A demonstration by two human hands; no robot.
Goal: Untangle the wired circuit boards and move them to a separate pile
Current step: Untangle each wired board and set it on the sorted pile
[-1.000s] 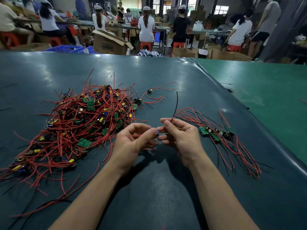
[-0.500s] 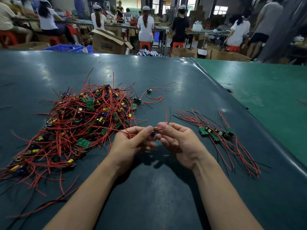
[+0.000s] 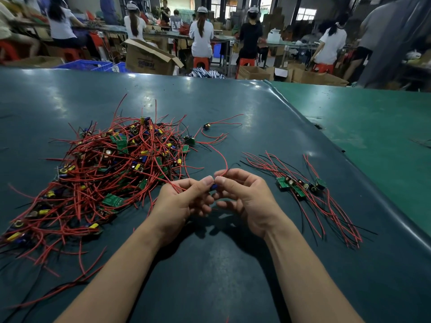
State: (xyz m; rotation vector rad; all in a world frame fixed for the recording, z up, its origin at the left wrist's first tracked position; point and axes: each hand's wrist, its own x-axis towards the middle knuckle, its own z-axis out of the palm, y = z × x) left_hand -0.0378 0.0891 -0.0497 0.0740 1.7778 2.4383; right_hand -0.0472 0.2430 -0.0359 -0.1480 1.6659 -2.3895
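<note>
A big tangled heap of red-wired green circuit boards [image 3: 109, 169] lies on the left of the dark table [image 3: 221, 276]. A small sorted pile of boards [image 3: 300, 185] with red and black wires lies at the right. In front of me, between the two piles, my left hand [image 3: 184, 203] and my right hand [image 3: 245, 197] pinch one small board with a blue part [image 3: 213, 186] between thumbs and forefingers. Its red wire [image 3: 224, 159] arcs up from my right fingers, and another red wire runs from my left hand back toward the heap.
Two loose boards [image 3: 206, 126] with red wires lie behind the heap. A lighter green table [image 3: 373, 127] adjoins on the right. Beyond the far edge are cardboard boxes [image 3: 149, 58], blue crates and seated workers.
Both hands stayed together on the small board. The wire above my right hand changed from a straight black strand to a curved red one leaning left.
</note>
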